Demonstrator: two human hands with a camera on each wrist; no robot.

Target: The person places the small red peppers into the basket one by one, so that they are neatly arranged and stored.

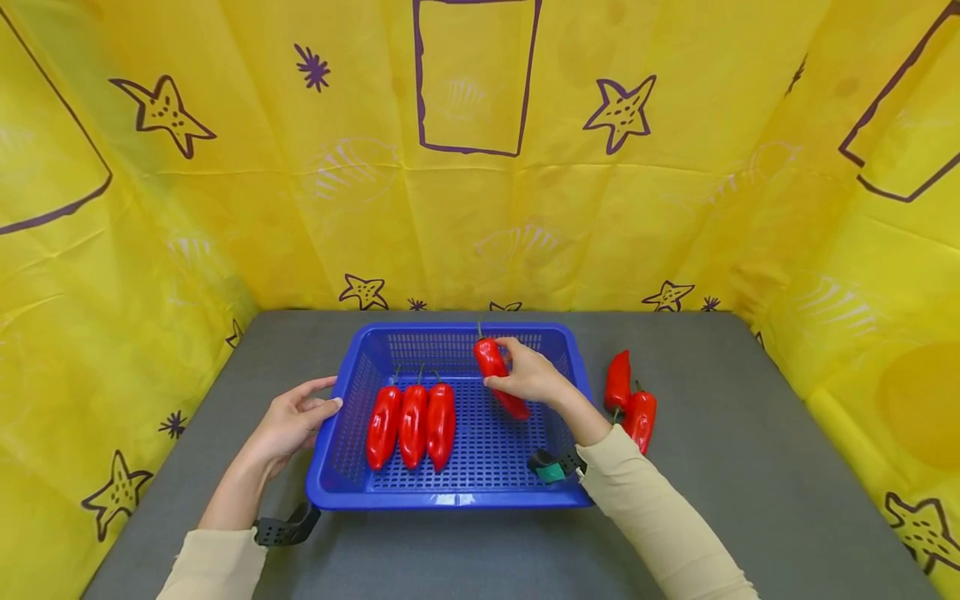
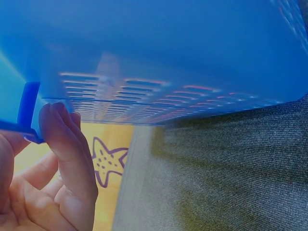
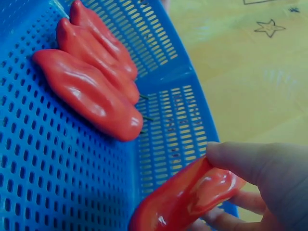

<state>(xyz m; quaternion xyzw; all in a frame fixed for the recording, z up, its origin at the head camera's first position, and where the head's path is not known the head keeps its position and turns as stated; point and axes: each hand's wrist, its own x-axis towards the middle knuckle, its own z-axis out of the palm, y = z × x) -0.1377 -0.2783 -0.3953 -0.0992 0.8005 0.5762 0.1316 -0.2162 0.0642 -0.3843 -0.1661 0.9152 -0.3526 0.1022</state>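
Note:
My right hand (image 1: 529,372) pinches a red pepper (image 1: 491,360) with a green stem, held tilted over the right half of a blue plastic basket (image 1: 465,500). In the right wrist view, thumb and fingers close on one end of that pepper (image 3: 185,192). Three more red peppers (image 1: 413,425) lie side by side in the basket's left half, stems toward the back. At the basket's left side, my left hand (image 1: 294,419) grips the rim. The left wrist view has its fingers (image 2: 70,154) curled under the rim (image 2: 29,108), with the thumb partly cut off.
Outside the basket on the right, red peppers (image 1: 618,383) lie on the grey tabletop (image 1: 750,467), partly hidden by the right sleeve (image 1: 660,517). A yellow patterned cloth (image 1: 480,200) encloses the back and sides.

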